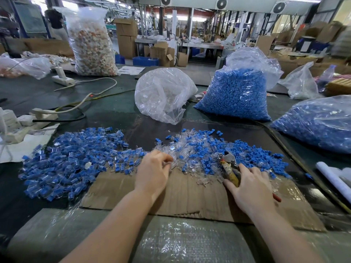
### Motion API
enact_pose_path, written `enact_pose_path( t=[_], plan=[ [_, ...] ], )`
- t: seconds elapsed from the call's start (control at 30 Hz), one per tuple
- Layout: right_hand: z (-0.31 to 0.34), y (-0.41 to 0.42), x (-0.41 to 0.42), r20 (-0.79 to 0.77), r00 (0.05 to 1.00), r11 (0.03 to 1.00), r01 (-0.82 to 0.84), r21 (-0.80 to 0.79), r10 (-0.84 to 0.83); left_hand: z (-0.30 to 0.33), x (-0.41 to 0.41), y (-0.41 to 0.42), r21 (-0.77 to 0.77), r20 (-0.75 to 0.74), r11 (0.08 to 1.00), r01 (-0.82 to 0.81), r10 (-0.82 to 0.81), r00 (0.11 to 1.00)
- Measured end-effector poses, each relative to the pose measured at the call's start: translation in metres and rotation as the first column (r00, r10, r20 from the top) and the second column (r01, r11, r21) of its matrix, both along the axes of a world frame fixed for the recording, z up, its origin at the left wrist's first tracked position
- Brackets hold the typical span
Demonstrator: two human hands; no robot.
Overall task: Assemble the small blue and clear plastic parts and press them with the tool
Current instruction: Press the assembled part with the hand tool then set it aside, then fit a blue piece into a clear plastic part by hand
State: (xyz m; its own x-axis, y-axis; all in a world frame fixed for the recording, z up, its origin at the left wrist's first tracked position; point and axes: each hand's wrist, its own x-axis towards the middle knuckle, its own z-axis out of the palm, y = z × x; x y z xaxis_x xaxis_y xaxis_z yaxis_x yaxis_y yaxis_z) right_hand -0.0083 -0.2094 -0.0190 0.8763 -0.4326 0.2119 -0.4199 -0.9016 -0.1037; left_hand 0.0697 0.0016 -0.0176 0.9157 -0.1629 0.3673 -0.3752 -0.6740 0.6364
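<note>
A heap of loose blue and clear plastic parts (199,149) lies on the mat ahead of me. A second heap of joined blue-and-clear pieces (72,158) spreads to the left. My left hand (152,173) reaches into the near edge of the loose heap, fingertips curled among clear parts; whether it pinches one is hidden. My right hand (250,186) lies over the handles of the pliers-like pressing tool (228,164), whose metal jaws point away from me into the parts. Its fingers are spread and fairly straight across the yellow handle.
A cardboard sheet (180,194) lies under my hands. Behind stand a bag of clear parts (163,93) and two bags of blue parts (235,95) (319,122). Power strips and cables (43,112) lie at the left, a white roll (334,179) at the right.
</note>
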Motion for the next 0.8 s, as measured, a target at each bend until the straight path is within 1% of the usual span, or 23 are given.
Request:
enact_pose_path(
  t=[0.13,0.2,0.3,0.37,0.43,0.57,0.67,0.8],
  plan=[
    [-0.003,0.0,-0.001,-0.011,1.0,1.0,0.017,-0.005,-0.017,-0.004,-0.012,-0.028,-0.022,-0.057,0.99,0.141,-0.142,0.988],
    [-0.003,0.001,0.0,-0.014,1.0,1.0,0.025,0.006,-0.025,-0.005,-0.018,-0.04,-0.008,-0.063,0.976,0.218,-0.219,0.974],
    [-0.001,0.001,0.0,-0.034,0.999,0.999,0.038,0.023,-0.037,-0.01,-0.023,-0.051,0.1,-0.055,0.934,0.343,-0.339,0.939],
    [0.001,0.002,-0.001,-0.04,0.999,0.998,0.033,0.057,-0.031,-0.014,-0.024,-0.053,0.155,-0.049,0.917,0.369,-0.365,0.93],
    [0.003,0.003,-0.002,0.016,1.0,0.996,-0.002,0.086,0.001,-0.018,-0.023,-0.052,0.124,-0.038,0.929,0.349,-0.347,0.937],
    [0.009,0.011,0.003,0.204,0.975,0.991,-0.108,0.075,0.09,-0.019,-0.023,-0.049,-0.007,-0.027,0.966,0.257,-0.257,0.966],
    [0.012,0.017,0.015,0.236,0.963,0.986,-0.15,0.069,0.129,-0.019,-0.024,-0.047,-0.066,-0.011,0.978,0.199,-0.2,0.98],
    [0.014,0.026,0.032,0.264,0.955,0.986,-0.155,0.062,0.134,-0.018,-0.024,-0.046,-0.172,-0.011,0.977,0.127,-0.131,0.991]
  ],
)
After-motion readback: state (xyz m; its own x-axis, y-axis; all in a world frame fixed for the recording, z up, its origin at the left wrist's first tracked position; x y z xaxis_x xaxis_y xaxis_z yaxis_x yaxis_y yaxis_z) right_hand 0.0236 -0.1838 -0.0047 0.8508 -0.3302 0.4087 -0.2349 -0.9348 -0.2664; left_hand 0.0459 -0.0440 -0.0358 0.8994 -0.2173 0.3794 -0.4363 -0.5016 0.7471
